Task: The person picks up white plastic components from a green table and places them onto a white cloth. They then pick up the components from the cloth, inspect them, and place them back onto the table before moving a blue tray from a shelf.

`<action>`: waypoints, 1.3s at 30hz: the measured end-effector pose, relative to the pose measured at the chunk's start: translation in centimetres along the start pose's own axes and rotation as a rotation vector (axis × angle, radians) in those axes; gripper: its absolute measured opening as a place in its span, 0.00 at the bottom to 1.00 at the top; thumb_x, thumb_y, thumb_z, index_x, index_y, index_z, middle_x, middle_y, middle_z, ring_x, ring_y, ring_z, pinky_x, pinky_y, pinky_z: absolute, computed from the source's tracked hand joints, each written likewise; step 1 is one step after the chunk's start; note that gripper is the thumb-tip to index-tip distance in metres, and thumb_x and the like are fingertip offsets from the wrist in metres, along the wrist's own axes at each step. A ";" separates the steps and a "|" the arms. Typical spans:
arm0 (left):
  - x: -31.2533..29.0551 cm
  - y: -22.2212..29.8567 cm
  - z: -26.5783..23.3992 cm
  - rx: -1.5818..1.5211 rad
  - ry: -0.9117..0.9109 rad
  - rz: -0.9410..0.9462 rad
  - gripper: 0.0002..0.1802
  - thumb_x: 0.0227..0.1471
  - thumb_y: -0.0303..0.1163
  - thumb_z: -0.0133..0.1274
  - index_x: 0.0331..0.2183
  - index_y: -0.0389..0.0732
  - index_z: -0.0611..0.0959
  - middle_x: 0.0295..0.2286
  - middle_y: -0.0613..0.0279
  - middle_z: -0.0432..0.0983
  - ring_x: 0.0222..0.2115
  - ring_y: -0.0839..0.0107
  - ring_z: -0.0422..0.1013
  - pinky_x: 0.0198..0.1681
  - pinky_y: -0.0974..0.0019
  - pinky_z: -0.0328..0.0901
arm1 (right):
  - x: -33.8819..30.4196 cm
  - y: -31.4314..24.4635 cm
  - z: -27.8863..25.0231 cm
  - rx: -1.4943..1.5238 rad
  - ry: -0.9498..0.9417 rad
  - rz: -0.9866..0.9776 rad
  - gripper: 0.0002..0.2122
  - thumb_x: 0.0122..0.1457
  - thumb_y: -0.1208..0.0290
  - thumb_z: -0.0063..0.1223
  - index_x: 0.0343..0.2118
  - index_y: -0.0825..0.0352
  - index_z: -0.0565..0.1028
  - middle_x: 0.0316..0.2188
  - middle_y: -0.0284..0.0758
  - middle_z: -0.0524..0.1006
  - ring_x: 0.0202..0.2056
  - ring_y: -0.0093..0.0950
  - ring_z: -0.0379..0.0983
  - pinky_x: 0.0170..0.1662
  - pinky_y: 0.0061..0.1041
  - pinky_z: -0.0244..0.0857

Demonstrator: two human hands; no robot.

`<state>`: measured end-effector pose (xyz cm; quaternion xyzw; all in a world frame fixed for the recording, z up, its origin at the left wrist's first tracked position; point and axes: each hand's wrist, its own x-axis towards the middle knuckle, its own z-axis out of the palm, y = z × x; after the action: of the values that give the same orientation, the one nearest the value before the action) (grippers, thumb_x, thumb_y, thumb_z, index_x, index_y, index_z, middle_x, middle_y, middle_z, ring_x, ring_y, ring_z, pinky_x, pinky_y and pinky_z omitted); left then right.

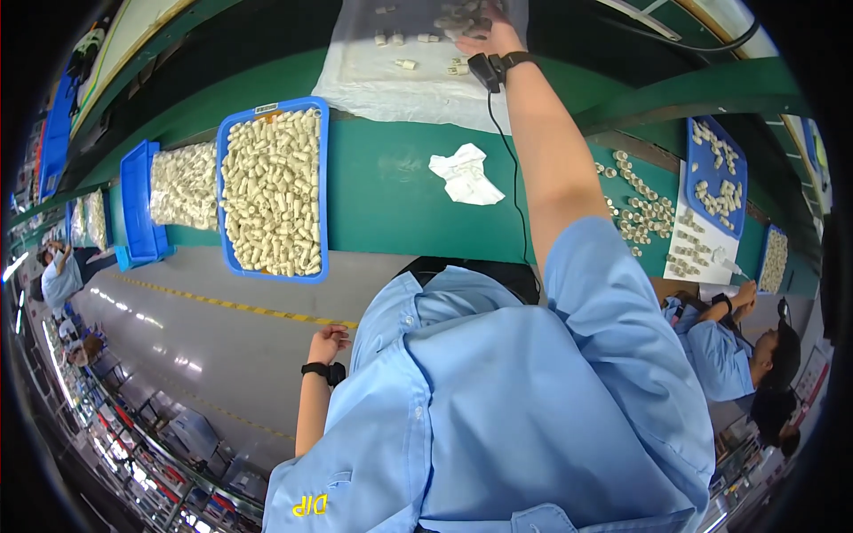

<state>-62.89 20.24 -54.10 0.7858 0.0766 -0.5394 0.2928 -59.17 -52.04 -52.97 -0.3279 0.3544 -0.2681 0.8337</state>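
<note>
green tabletop [382, 191] curves across a busy workshop, with a grey floor [204, 342] and a yellow tape line [242, 308] below it. over its far side the right hand [482, 37] reaches out, fingers partly spread beside some pale pieces [406, 64]; blur hides the fingertips, so i cannot tell whether it grips one. those pieces lie on a white sheet [418, 102], a few loose, others bunched near the hand. on that wrist sit a black band [520, 59] and a small black box [484, 73], its cable trailing down the table. the left hand [329, 343] is low beside the body, over the floor, fingers loosely curled; whether anything is inside i cannot tell. nearer the body lies a crumpled white cloth [466, 175]. left of it stands a blue tray [324, 204] heaped with cream pieces, then a clear bag [182, 186] full of similar ones. at the right, a co-worker [724, 355] in light blue sits by more pieces.
</note>
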 end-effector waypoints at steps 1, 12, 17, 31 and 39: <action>0.6 0.9 0.1 0.011 -0.008 0.015 0.13 0.56 0.22 0.40 0.39 0.35 0.78 0.31 0.58 0.78 0.29 0.70 0.77 0.32 0.69 0.71 | -1.8 -0.3 0.3 -0.048 0.008 -0.023 0.24 0.60 0.51 0.43 0.49 0.68 0.65 0.49 0.43 0.68 0.49 0.42 0.67 0.49 0.45 0.67; 6.5 14.1 6.1 0.171 -0.280 0.318 0.13 0.56 0.22 0.40 0.38 0.36 0.79 0.30 0.60 0.77 0.27 0.73 0.75 0.31 0.72 0.69 | -33.6 5.6 -13.5 -0.363 -0.026 0.191 0.11 0.62 0.64 0.48 0.41 0.66 0.74 0.28 0.31 0.76 0.24 0.20 0.72 0.28 0.20 0.69; 5.7 23.1 11.6 0.272 -0.408 0.447 0.12 0.56 0.22 0.40 0.38 0.36 0.79 0.30 0.61 0.77 0.27 0.73 0.74 0.33 0.72 0.68 | -42.5 4.3 -24.4 -0.480 0.331 0.157 0.11 0.58 0.72 0.49 0.44 0.64 0.72 0.30 0.33 0.75 0.27 0.22 0.73 0.30 0.22 0.69; -3.0 37.8 36.9 1.100 -0.544 0.949 0.16 0.52 0.30 0.51 0.44 0.37 0.75 0.37 0.52 0.73 0.35 0.63 0.75 0.39 0.61 0.69 | -40.1 -1.2 -37.7 -1.572 0.878 -0.330 0.33 0.39 0.60 0.67 0.50 0.63 0.66 0.47 0.43 0.66 0.46 0.42 0.66 0.46 0.37 0.64; -3.3 38.1 45.8 1.212 -0.206 1.055 0.40 0.43 0.38 0.62 0.56 0.47 0.62 0.52 0.47 0.58 0.44 0.51 0.70 0.44 0.59 0.69 | -37.6 -0.9 -39.4 -1.541 0.741 -0.422 0.29 0.40 0.61 0.66 0.48 0.61 0.69 0.42 0.39 0.68 0.44 0.38 0.68 0.46 0.36 0.64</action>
<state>-84.37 -35.11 -48.09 0.6869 -0.6370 -0.3479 0.0376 -112.33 -41.09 -57.76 -0.7499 0.6163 -0.1919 0.1450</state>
